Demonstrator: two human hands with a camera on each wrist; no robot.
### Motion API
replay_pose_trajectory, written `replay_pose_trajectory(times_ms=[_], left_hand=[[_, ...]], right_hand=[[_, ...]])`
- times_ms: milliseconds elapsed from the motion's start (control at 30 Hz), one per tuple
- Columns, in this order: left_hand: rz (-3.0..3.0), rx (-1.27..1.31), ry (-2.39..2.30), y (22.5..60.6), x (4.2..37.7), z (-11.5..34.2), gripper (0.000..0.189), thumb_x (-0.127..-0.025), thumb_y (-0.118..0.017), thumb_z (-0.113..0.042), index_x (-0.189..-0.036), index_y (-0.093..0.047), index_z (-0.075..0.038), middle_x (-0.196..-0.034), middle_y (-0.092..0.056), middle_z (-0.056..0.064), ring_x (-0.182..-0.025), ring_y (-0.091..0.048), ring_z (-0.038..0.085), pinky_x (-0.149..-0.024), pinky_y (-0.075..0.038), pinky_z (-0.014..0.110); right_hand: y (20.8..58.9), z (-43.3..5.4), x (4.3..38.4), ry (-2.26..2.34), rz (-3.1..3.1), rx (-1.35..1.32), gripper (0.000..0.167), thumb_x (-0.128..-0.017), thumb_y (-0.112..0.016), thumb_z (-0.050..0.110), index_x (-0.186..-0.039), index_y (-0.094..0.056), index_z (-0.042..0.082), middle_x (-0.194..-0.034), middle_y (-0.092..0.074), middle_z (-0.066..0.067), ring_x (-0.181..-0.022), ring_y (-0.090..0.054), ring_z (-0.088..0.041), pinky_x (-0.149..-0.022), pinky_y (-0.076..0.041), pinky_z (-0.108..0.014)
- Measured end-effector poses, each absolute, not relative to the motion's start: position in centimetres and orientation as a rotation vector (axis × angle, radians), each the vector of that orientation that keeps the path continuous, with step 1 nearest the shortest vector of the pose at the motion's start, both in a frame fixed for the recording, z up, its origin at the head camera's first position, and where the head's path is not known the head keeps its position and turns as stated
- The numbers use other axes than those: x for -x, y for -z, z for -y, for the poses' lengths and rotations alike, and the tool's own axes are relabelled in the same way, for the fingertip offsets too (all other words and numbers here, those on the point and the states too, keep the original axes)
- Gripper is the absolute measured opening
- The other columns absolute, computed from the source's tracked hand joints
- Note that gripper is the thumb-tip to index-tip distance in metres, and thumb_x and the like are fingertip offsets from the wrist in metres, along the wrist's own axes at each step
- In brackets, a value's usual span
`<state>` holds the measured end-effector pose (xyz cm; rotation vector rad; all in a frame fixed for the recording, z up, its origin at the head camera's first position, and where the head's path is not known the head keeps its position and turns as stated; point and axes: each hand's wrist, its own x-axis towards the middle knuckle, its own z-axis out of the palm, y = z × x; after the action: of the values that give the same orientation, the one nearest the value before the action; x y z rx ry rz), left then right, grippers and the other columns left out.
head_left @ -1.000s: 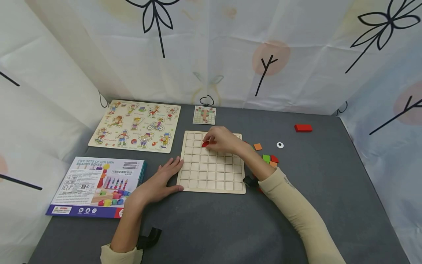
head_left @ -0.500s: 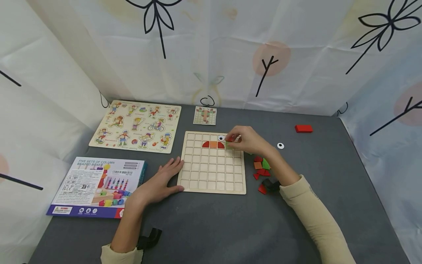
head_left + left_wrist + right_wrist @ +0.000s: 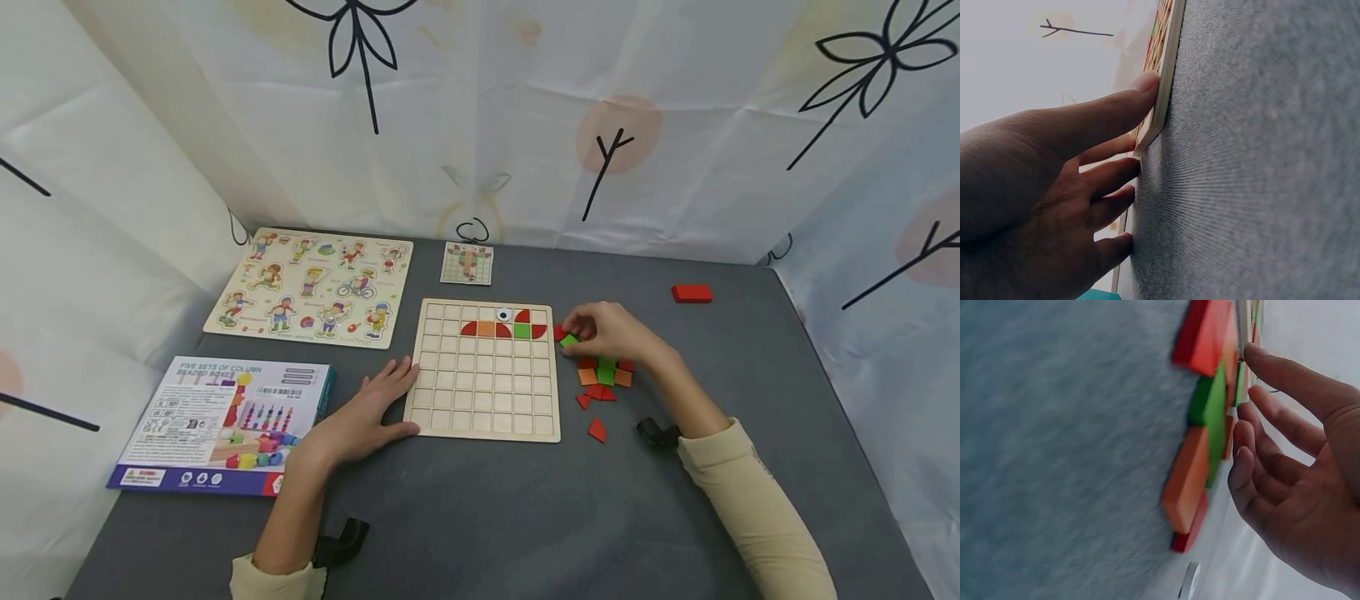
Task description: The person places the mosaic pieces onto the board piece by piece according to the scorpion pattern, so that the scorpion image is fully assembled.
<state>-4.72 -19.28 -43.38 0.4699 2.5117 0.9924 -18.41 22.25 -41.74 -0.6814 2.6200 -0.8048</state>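
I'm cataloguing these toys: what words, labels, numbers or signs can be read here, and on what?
"FIVE SETS OF COLUMN BEADED BOXES", on the box.
The box's smaller print and barcode digits: too small to read.
Small words on the figure board: too small to read.
The grid board and loose pieces: no text visible.

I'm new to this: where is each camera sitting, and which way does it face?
Head: worn on the person's head, facing forward and down over the grid board; left hand, right hand and both forearms show.
Left wrist: worn there, facing along the left hand to the board's edge, the table tipped sideways; that hand shows.
Right wrist: worn there, facing past coloured blocks; the right hand shows.
Shared: head and left wrist both show the left hand at the board's edge.
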Motion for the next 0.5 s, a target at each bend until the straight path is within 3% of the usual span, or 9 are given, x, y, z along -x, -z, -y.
replay_pose_trajectory(times_ms=[500], left_hand=[[-2.526,-0.446,-0.936,43.12,4.69,19.01,0.090,-0.101,-0.078,-0.030,-0.171,-0.028,-0.003,-0.181,-0.018,0.022,-0.170,-0.008,0.049,-0.132,-0.008,0.077]], right_hand=[[41.86,-22.42,17.77,0.780,-2.652,0.676,0.028,-0.092,-0.082,0.005,-0.119,-0.076,-0.001,-0.103,-0.077,-0.015,-0.091,-0.071,-0.021,-0.084,-0.061,-0.037]])
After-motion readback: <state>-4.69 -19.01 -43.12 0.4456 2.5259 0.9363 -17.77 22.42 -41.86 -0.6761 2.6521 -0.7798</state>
